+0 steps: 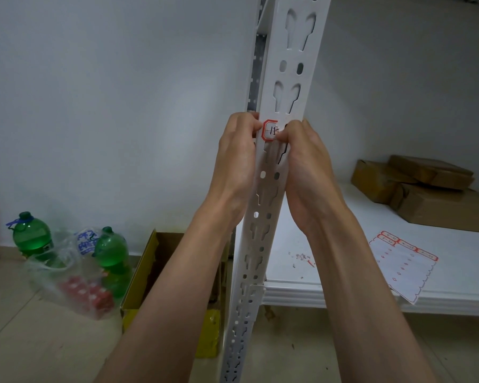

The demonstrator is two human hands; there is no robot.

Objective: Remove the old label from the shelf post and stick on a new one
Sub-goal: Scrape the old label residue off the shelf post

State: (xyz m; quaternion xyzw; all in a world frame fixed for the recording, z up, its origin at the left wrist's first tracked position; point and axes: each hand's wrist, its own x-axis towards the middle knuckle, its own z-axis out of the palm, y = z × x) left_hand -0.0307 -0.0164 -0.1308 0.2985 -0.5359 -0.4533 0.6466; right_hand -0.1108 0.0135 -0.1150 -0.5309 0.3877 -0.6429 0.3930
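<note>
Left hand [237, 150] curls around the white shelf post [284, 87] beside a red-bordered label [270, 130]. Right hand [304, 153] pinches the label's right edge against the post

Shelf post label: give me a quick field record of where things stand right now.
label: red-bordered sticker on the white shelf post, handwriting partly covered
left hand: curled round the post's left edge beside the label
right hand: fingertips on the label's right part
label sheet: on the shelf board
scraps: red-and-white bits on the shelf board
</note>
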